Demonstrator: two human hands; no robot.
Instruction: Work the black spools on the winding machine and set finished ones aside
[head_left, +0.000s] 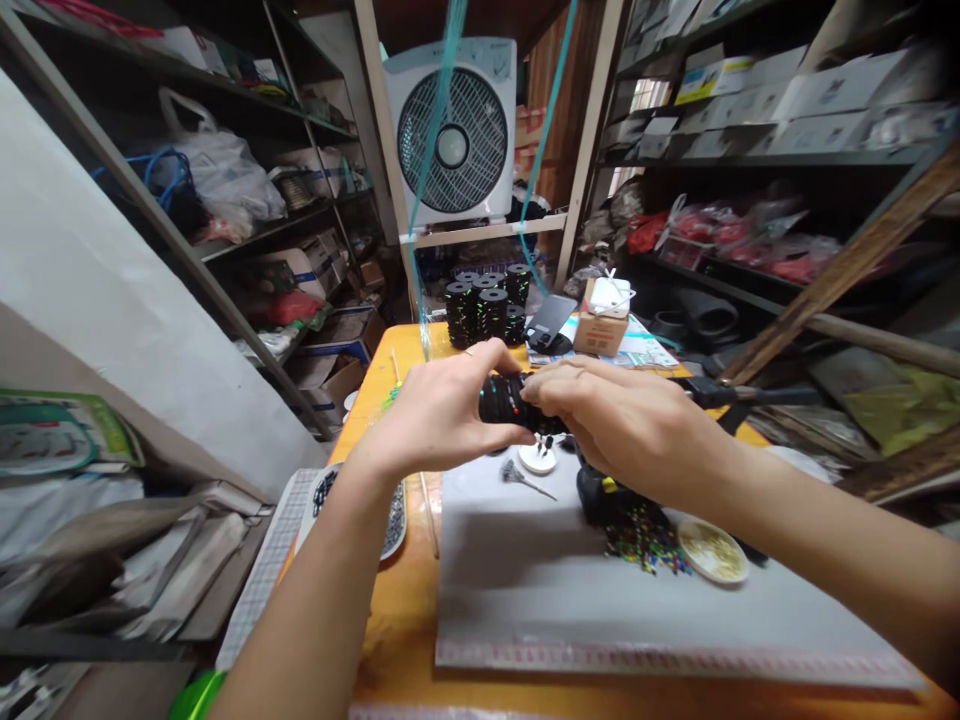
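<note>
Left hand (442, 415), right hand (615, 420) grip black beaded stack (504, 400) above grey mat (540, 590).

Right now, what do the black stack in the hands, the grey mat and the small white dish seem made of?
Black stack: looks like dark beaded bands with coloured specks; material unclear. Grey mat: matte, flat, probably felt or foam sheet. Small white dish: smooth, glossy, plastic or ceramic. Left hand and right hand grip the stack.

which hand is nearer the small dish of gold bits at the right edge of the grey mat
Right. The right hand is above and left of the gold dish, its forearm passing close by; the left hand is farther left, across the grey mat.
</note>
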